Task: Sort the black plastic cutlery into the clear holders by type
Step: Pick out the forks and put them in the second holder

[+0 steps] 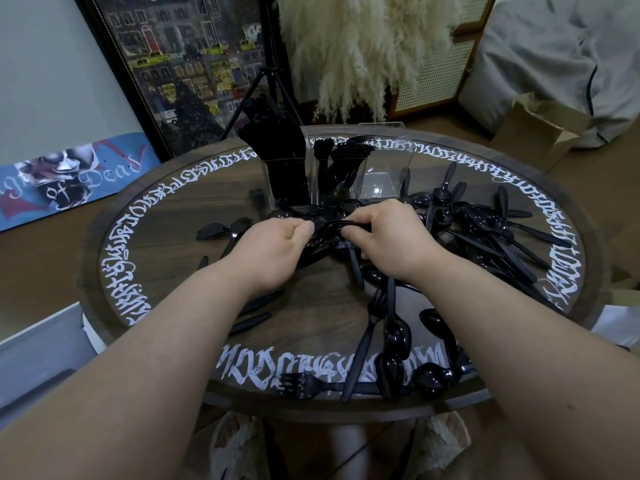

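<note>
Round dark table [166,258] with white lettering; both hands, left hand [277,251] and right hand [388,237], grip black forks [329,230] at centre; framed poster [194,64] at eleven o'clock.

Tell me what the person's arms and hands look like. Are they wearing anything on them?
No. Both forearms are bare right up to the picture's edge, with no sleeves showing. The left hand and right hand have no gloves, rings, watch or bracelets that I can see.
</note>
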Available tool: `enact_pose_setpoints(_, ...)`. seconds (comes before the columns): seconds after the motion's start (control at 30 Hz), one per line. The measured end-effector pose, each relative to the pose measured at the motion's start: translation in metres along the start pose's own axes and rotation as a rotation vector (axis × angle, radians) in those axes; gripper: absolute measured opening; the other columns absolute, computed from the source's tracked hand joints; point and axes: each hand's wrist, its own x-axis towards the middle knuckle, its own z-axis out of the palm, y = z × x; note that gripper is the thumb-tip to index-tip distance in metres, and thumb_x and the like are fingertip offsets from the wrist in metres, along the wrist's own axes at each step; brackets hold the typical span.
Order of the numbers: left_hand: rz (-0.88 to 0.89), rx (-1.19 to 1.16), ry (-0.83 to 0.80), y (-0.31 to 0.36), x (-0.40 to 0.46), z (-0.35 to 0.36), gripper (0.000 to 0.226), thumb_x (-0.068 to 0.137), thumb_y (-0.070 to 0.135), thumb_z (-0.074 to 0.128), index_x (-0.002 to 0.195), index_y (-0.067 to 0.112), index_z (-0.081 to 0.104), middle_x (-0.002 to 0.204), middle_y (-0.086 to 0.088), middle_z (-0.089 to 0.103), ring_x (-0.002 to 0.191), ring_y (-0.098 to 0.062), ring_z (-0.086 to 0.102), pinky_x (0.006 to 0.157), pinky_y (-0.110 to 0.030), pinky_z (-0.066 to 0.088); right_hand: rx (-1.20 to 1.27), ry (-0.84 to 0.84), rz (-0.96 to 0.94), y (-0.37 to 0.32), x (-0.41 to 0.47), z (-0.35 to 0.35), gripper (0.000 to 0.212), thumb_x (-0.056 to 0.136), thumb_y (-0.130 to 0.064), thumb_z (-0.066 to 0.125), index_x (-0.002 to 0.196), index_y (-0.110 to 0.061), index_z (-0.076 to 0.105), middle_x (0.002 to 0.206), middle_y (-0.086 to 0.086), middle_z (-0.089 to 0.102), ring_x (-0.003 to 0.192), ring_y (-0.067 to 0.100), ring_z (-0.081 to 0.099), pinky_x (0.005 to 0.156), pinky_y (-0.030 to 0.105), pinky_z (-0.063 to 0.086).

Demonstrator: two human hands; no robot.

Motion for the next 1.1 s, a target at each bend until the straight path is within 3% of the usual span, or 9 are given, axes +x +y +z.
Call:
enact_pose_setpoints(0.13,-0.044,-0.09,-0.104,0.003,-0.001,0.002,0.047,0.102,0.04,0.032,0.078,0.011,0.059,0.07,0.006,0.06,0.074,-0.016,0.054,0.076,-0.031,0.041,0.02,0.013,0.022,-0.002,0.0,0.002,0.017,0.093,-0.019,0.057,0.091,-0.014,0.073,0.066,-0.011,0.059,0.066,0.009,0.056,0.075,0.028,0.051)
enact_pose_setpoints(0.33,0.031,0.044,-0.182,0.006,0.0,0.003,0.032,0.103,0.033,0.035,0.077,0.02,0.048,0.07,0.006,0.054,0.068,-0.013,0.05,0.068,-0.029,0.038,0.103,0.074,0.099,0.002,0.002,0.004,0.016,0.092,-0.02,0.06,0.091,-0.012,0.074,0.058,-0.006,0.058,0.066,0.018,0.062,0.07,0.033,0.053)
enact_pose_setpoints(0.43,0.034,0.069,-0.115,0.007,0.001,0.004,0.032,0.103,0.03,0.033,0.086,0.016,0.056,0.079,0.0,0.061,0.079,-0.019,0.056,0.071,-0.03,0.04,0.159,0.104,0.128,0.001,0.003,0.005,0.007,0.089,-0.021,0.064,0.087,-0.017,0.069,0.058,-0.009,0.057,0.055,0.009,0.056,0.06,0.026,0.045)
enact_pose_setpoints(0.53,0.01,0.157,0.064,0.003,0.006,0.002,0.037,0.103,0.031,0.031,0.105,0.012,0.063,0.099,-0.006,0.067,0.097,-0.025,0.058,0.084,-0.034,0.044,0.173,0.149,0.135,0.002,0.005,0.003,0.008,0.086,-0.022,0.069,0.084,-0.023,0.062,0.067,-0.014,0.057,0.066,0.01,0.06,0.066,0.026,0.047)
enact_pose_setpoints(0.63,-0.049,0.179,0.121,-0.004,0.007,-0.002,0.035,0.103,0.031,0.03,0.099,0.018,0.062,0.096,-0.003,0.064,0.096,-0.024,0.056,0.078,-0.032,0.04,0.231,0.009,0.154,0.002,0.0,-0.005,0.012,0.089,-0.014,0.062,0.082,-0.023,0.065,0.062,-0.011,0.059,0.058,0.004,0.057,0.062,0.021,0.047)
enact_pose_setpoints(0.73,-0.061,0.162,0.052,-0.004,0.006,-0.001,0.035,0.103,0.032,0.03,0.089,0.019,0.06,0.082,0.003,0.059,0.091,-0.022,0.055,0.074,-0.031,0.037,0.447,-0.12,0.15,-0.003,-0.005,-0.008,0.018,0.091,-0.006,0.057,0.093,-0.018,0.07,0.064,-0.001,0.063,0.053,0.001,0.058,0.057,0.015,0.049)
enact_pose_setpoints(0.87,-0.064,-0.11,-0.064,0.003,0.002,0.004,0.037,0.103,0.033,0.034,0.077,0.016,0.054,0.075,-0.004,0.06,0.073,-0.02,0.057,0.075,-0.04,0.048,0.618,0.042,0.119,-0.008,-0.001,-0.002,0.014,0.087,0.0,0.064,0.086,-0.013,0.06,0.075,0.009,0.064,0.063,0.015,0.067,0.066,0.03,0.059)
enact_pose_setpoints(0.93,-0.075,-0.232,-0.082,0.006,0.0,0.004,0.04,0.102,0.035,0.033,0.08,0.012,0.056,0.069,-0.01,0.061,0.057,-0.017,0.057,0.065,-0.04,0.05,0.545,0.135,0.133,-0.006,0.0,0.004,0.019,0.083,-0.004,0.07,0.081,-0.014,0.054,0.075,0.009,0.065,0.064,0.019,0.069,0.066,0.035,0.059)
enact_pose_setpoints(1.1,0.024,-0.143,-0.084,0.008,0.001,0.004,0.04,0.102,0.035,0.033,0.073,0.019,0.056,0.066,0.003,0.05,0.062,-0.014,0.046,0.066,-0.032,0.039,0.278,0.293,0.095,-0.002,0.001,0.008,0.033,0.076,-0.027,0.079,0.098,-0.023,0.054,0.089,-0.01,0.059,0.068,0.007,0.057,0.066,0.017,0.047)
